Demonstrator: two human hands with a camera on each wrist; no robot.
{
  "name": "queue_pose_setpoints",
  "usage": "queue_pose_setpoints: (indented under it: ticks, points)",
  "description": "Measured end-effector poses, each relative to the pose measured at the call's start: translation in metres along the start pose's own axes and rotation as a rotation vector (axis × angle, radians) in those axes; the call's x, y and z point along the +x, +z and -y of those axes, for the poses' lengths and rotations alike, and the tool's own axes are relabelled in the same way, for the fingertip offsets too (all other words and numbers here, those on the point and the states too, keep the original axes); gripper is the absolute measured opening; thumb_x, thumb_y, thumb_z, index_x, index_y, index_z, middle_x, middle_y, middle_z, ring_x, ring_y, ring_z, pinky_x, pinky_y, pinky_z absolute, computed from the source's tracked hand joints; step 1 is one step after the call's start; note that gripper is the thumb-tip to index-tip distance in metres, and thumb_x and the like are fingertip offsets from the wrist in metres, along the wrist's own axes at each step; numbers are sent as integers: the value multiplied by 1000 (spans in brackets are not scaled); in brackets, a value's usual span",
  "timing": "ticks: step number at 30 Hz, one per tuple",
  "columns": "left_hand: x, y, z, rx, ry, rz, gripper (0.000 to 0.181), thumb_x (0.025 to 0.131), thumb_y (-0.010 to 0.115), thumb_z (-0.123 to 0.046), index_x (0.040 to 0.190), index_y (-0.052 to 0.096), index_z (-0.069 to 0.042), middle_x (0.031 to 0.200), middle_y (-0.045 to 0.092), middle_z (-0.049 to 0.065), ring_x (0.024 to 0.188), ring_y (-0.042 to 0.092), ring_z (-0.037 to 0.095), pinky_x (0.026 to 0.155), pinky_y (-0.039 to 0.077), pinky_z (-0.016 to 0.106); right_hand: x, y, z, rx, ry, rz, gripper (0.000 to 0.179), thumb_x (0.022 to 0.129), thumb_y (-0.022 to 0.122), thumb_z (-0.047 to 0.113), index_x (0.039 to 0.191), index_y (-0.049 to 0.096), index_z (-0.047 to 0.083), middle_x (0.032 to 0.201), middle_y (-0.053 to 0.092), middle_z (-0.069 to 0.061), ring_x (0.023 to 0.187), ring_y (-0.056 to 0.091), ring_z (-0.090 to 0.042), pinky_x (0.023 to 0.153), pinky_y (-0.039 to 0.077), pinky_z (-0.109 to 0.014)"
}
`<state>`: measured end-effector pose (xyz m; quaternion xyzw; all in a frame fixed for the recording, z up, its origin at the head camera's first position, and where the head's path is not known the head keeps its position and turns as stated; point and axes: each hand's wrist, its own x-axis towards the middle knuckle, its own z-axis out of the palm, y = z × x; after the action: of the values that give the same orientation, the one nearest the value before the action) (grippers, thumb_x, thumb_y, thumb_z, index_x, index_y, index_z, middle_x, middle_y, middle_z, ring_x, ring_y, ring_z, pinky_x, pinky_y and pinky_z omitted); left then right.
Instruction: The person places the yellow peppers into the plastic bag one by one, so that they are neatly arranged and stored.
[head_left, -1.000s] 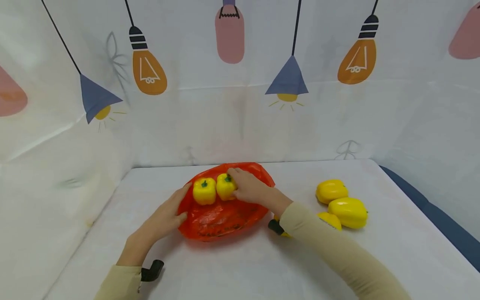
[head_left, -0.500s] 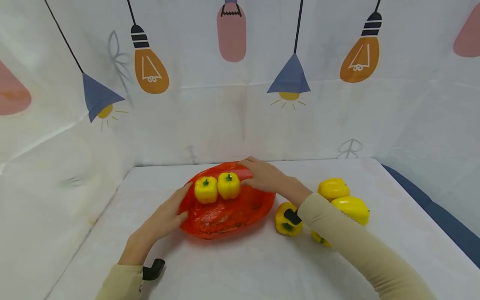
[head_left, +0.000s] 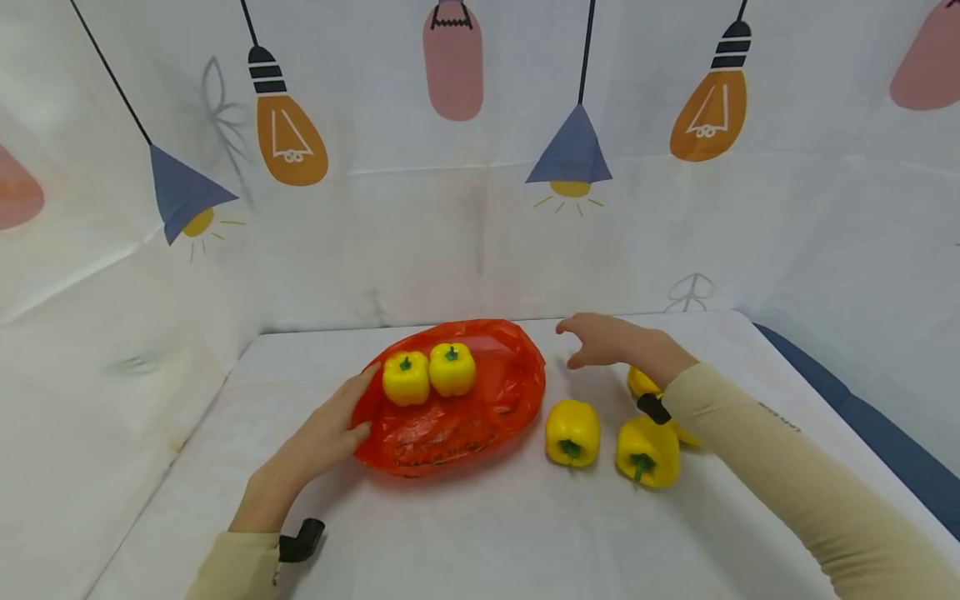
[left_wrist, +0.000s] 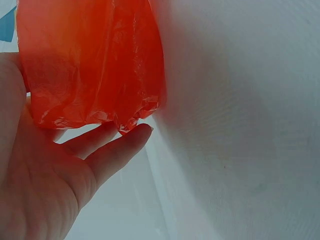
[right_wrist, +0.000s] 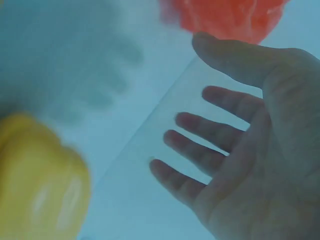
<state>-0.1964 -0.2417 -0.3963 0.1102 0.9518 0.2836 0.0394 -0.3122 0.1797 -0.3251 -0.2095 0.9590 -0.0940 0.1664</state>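
Observation:
A red plastic bag [head_left: 465,433] lies spread on the white table, with two yellow bell peppers, one on the left [head_left: 406,379] and one on the right [head_left: 452,369], side by side in it. At the bag's left edge rests my left hand [head_left: 322,433]; its fairly straight fingers [left_wrist: 117,155] touch the crinkled plastic in the left wrist view. To the right of the bag, my right hand [head_left: 607,340] hovers with spread fingers and holds nothing. Below it sits a yellow bell pepper [head_left: 572,433], with another [head_left: 647,452] to its right.
More yellow peppers [head_left: 641,383] are partly hidden behind my right forearm. A white sheet [head_left: 420,250] printed with lamps and bulbs hangs behind the table [head_left: 450,533]. Something dark blue [head_left: 840,392] runs along the table's right side.
My right hand has let go of the right-hand pepper in the bag and moved off to the right, over the loose peppers. My left hand has stayed at the bag's edge.

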Motion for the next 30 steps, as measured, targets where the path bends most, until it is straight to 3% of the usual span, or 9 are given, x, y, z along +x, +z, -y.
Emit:
queue_pose_setpoints:
  ticks: [6, 10, 16, 24, 30]
  points:
    - [-2, -3, 3, 11, 21, -9, 80, 94, 56, -11, 161, 14, -23, 164, 25, 12, 147, 30, 39, 110, 39, 65, -26, -10, -40, 37, 123, 125, 69, 89, 69, 39, 147, 45, 11, 151, 43, -22, 133, 43, -41, 112, 35, -65]
    - [-2, -2, 4, 3, 25, -11, 80, 94, 56, -11, 160, 14, -24, 163, 25, 12, 146, 31, 38, 110, 38, 65, -37, -18, -63, 38, 130, 205, 69, 91, 66, 42, 144, 45, 4, 145, 47, -29, 124, 51, -43, 104, 43, -64]
    - [-1, -1, 5, -1, 40, -18, 80, 93, 55, -9, 160, 15, -25, 163, 26, 12, 146, 31, 39, 111, 36, 66, -55, -30, -94, 215, 146, 319, 77, 93, 64, 37, 150, 31, -3, 148, 33, -40, 135, 38, -54, 103, 42, -69]
    - [1, -2, 0, 2, 15, 6, 81, 94, 56, -11, 160, 13, -26, 164, 25, 12, 147, 31, 39, 108, 40, 65, -67, -10, -124, 360, 244, 311, 95, 90, 63, 54, 154, 22, -2, 154, 29, -34, 132, 43, -49, 102, 48, -59]
    - [3, 1, -1, 5, 28, 6, 80, 94, 56, -11, 160, 14, -25, 163, 26, 13, 146, 31, 39, 109, 39, 65, -63, 2, -124, 399, 199, 250, 90, 89, 66, 47, 153, 25, -1, 150, 33, -34, 127, 48, -43, 100, 50, -55]
